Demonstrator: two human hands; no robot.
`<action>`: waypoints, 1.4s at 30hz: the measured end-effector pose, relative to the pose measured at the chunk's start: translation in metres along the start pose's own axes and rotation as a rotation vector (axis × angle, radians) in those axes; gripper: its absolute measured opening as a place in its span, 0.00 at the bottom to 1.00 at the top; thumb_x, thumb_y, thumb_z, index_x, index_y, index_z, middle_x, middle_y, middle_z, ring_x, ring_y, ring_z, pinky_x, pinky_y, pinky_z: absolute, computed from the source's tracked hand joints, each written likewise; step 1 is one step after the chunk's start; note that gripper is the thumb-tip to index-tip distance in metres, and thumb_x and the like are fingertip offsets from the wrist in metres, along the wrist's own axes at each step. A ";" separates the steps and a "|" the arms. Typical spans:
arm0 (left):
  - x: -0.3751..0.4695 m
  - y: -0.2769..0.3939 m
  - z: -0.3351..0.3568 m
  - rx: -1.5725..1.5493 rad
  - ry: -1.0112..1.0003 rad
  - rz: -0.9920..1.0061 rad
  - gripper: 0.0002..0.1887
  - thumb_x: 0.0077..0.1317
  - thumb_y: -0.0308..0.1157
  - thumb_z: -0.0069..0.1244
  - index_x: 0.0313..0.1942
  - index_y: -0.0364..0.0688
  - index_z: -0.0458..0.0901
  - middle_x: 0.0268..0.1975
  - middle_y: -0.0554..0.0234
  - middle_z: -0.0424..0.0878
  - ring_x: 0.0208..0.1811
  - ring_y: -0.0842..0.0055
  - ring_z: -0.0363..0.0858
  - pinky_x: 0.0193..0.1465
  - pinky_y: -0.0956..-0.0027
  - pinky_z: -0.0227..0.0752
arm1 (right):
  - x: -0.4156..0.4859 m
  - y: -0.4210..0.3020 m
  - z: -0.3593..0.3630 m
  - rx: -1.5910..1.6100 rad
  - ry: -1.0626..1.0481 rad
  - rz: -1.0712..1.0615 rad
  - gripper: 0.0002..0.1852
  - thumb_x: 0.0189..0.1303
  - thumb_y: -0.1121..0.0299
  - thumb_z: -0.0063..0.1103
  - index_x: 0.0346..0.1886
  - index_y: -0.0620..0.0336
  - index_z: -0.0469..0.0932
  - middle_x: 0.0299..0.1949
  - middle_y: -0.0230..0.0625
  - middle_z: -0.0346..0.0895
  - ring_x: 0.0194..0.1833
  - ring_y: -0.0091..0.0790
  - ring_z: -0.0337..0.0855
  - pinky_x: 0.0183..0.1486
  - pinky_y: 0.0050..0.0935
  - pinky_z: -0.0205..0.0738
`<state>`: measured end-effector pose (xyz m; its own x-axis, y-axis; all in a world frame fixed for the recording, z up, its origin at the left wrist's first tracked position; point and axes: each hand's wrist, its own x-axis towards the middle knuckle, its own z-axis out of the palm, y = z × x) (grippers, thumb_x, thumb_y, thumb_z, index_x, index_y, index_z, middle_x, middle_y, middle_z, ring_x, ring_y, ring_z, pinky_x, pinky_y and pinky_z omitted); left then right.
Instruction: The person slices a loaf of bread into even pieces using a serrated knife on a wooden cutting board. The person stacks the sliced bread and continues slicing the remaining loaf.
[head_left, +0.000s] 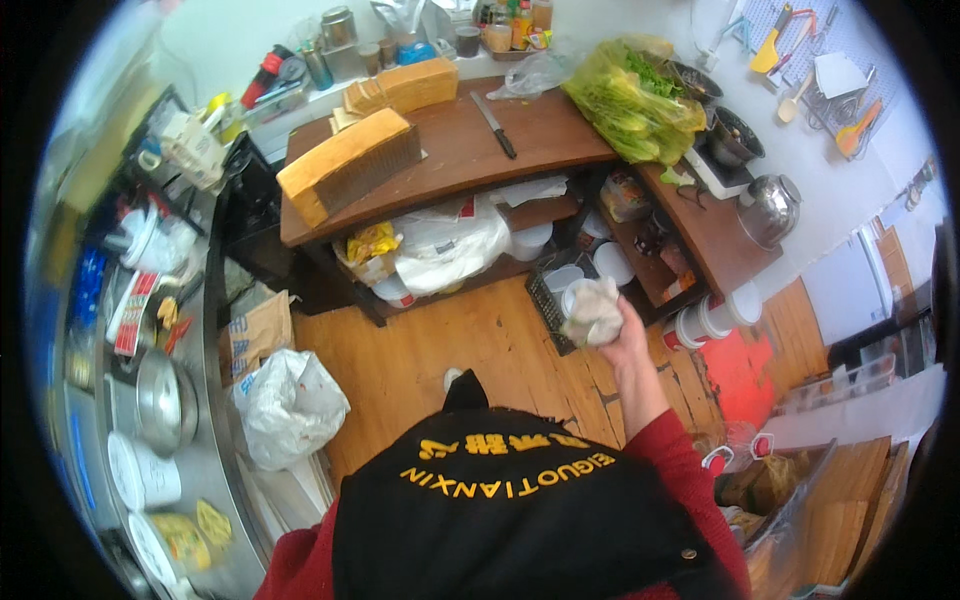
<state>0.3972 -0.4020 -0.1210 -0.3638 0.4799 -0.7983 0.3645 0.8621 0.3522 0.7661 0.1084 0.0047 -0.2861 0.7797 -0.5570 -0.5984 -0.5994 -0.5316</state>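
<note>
My right hand (628, 334) grips a crumpled off-white cloth (592, 311), held out over the floor in front of a plastic crate (547, 304) of white tubs. My left hand is out of view; only its red sleeve (300, 559) shows. Before me stands a brown wooden table (450, 157). On it rests a long bread loaf (349, 161), with a second, partly sliced loaf (424, 82) behind it. A bread knife (495, 127) with a black handle lies to their right. Leafy lettuce in a yellow-green plastic bag (637, 105) sits at the table's right corner.
Along my left runs a metal counter (225, 480) bearing a steel bowl (161, 401) and white tubs. A white plastic bag (292, 405) stands beside it. At right are a steel pot (770, 210), stacked white buckets (705, 319) and cardboard (840, 517).
</note>
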 end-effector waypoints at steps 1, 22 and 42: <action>0.027 0.024 -0.019 0.012 0.022 0.040 0.20 0.70 0.42 0.53 0.53 0.35 0.83 0.48 0.43 0.88 0.53 0.51 0.86 0.57 0.57 0.78 | 0.016 -0.018 0.027 0.007 -0.058 -0.027 0.23 0.79 0.56 0.41 0.67 0.58 0.73 0.65 0.42 0.77 0.67 0.46 0.76 0.71 0.56 0.67; 0.187 0.362 -0.155 -0.332 0.075 -0.272 0.17 0.75 0.33 0.52 0.60 0.34 0.81 0.58 0.50 0.85 0.58 0.68 0.83 0.63 0.68 0.73 | 0.490 -0.060 0.272 -2.117 -0.381 -0.745 0.40 0.68 0.42 0.54 0.80 0.44 0.58 0.83 0.44 0.46 0.83 0.44 0.42 0.81 0.50 0.35; 0.280 0.500 -0.285 -0.108 -0.039 0.102 0.18 0.77 0.36 0.49 0.60 0.34 0.80 0.58 0.49 0.85 0.58 0.67 0.83 0.63 0.66 0.73 | 0.395 -0.159 0.092 -1.609 0.283 -0.652 0.15 0.58 0.77 0.59 0.48 0.56 0.86 0.47 0.47 0.86 0.50 0.49 0.86 0.55 0.45 0.80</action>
<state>0.2334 0.2102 -0.0294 -0.2948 0.5613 -0.7733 0.3032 0.8224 0.4814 0.6795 0.5284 -0.0724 -0.0913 0.9958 -0.0067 0.7649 0.0658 -0.6408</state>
